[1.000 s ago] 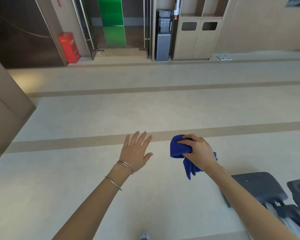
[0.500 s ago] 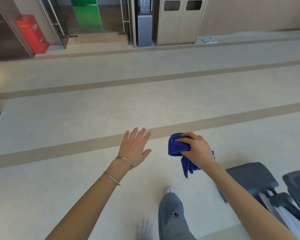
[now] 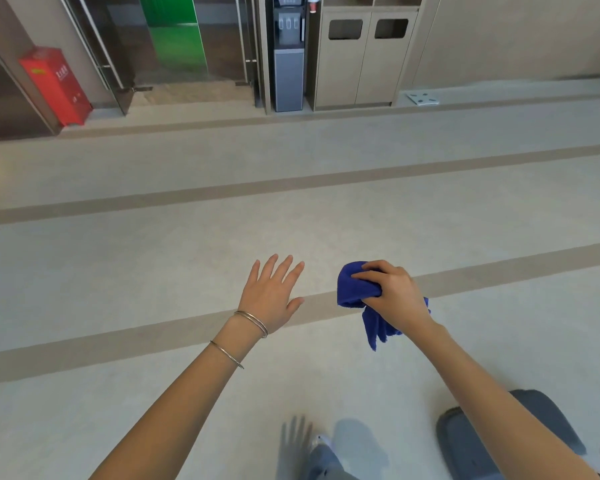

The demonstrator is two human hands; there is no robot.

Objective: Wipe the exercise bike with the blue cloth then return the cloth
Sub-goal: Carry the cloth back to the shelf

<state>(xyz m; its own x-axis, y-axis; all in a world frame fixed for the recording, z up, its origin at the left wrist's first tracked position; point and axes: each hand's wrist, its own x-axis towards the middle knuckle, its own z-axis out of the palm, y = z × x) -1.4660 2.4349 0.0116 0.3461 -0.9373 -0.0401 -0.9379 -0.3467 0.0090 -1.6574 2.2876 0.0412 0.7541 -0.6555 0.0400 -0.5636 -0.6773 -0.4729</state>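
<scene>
Clutching the blue cloth (image 3: pixel 359 284) bunched in my right hand (image 3: pixel 394 294) above the floor (image 3: pixel 153 258), its tail hanging below my wrist, I hold my left hand (image 3: pixel 272 294) empty, fingers spread flat, beside it, with a grey padded part (image 3: pixel 506 441) low at my right.

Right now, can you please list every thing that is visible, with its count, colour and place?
blue cloth: one, blue, bunched in the right hand, one end hanging down
exercise bike part: one, dark grey, bottom right, mostly cut off by the frame
fire cabinet: one, red, far left by the wall
green panel: one, green, behind the glass door, top
water dispenser: one, grey and black, top centre
bin cabinet: one, beige, two openings, right of the dispenser
floor: beige with darker stripes
bracelets: two, silver, left forearm
left hand: open, empty
right hand: closed on the cloth
</scene>
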